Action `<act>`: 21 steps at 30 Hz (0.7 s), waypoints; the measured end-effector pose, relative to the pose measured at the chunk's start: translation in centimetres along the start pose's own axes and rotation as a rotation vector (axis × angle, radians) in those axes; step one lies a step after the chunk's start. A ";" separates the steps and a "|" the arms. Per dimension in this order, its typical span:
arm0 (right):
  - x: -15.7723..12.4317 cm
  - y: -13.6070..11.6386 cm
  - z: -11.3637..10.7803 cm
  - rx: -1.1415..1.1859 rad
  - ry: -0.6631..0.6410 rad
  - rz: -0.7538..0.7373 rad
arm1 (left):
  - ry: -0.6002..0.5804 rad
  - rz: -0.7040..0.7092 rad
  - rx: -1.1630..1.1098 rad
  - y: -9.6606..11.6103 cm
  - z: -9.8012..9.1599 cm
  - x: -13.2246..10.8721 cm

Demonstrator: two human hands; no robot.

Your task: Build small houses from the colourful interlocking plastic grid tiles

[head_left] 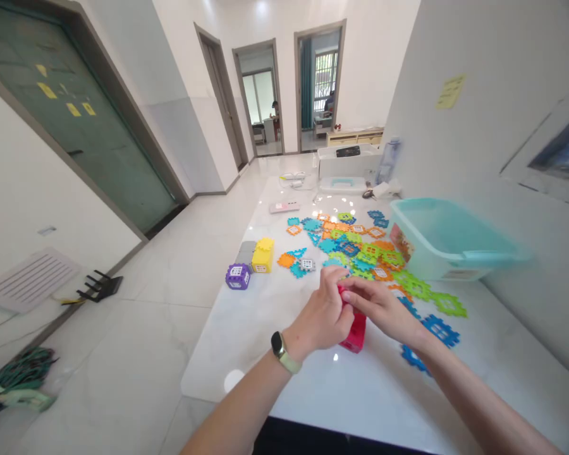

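Both of my hands meet over a red toy block made of interlocking plastic panels, low on the white table. My left hand, with a watch on its wrist, is closed around a small red panel at the top of the block. The fingers of my right hand pinch the same red panel from the other side. My hands hide much of the block. To the left stand a purple block, a yellow block and grey panels beside it.
Loose orange, green and blue panels spread across the table beyond my hands. A turquoise bin stands at the right by the wall. Farther back are a pink-and-white box, a white lidded case and a white carton.
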State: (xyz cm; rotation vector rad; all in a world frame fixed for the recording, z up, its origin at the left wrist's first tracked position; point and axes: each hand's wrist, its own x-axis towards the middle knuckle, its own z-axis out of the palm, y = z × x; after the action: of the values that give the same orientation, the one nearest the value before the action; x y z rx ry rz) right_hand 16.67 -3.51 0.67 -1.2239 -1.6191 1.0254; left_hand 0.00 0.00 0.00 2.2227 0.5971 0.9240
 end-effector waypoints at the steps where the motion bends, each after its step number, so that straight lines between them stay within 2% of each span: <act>1: 0.3 1.0 -0.3 0.054 0.033 0.034 | -0.013 0.015 0.027 -0.5 -0.6 0.2; 4: 0.6 3.7 -2.2 0.380 0.255 0.175 | -0.054 -0.006 0.077 -2.8 -2.2 0.4; 7: 0.6 5.1 -3.8 0.774 0.450 0.250 | -0.044 -0.069 0.077 -5.1 -3.1 -0.2; 9: 0.6 5.3 -4.2 0.870 0.466 0.279 | -0.071 -0.075 0.039 -6.1 -2.9 -0.7; 13: 0.5 5.1 -3.7 0.827 0.378 0.351 | -0.303 0.004 -0.058 -6.2 -1.8 -1.1; 15: 0.5 5.0 -3.5 0.825 0.381 0.350 | -0.383 0.021 -0.084 -6.0 -1.4 -1.0; 18: 0.4 4.9 -3.7 0.882 0.461 0.335 | -0.412 -0.001 -0.100 -5.9 -1.2 -0.7; 21: 0.4 4.9 -4.0 0.975 0.498 0.359 | -0.356 -0.059 -0.057 -6.0 -1.1 -0.8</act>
State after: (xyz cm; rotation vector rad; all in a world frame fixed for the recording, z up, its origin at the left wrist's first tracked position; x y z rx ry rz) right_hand 21.77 -1.74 -2.62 -0.9545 -0.3877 1.3518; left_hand -2.33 4.07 -4.05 2.2325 0.4606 0.4908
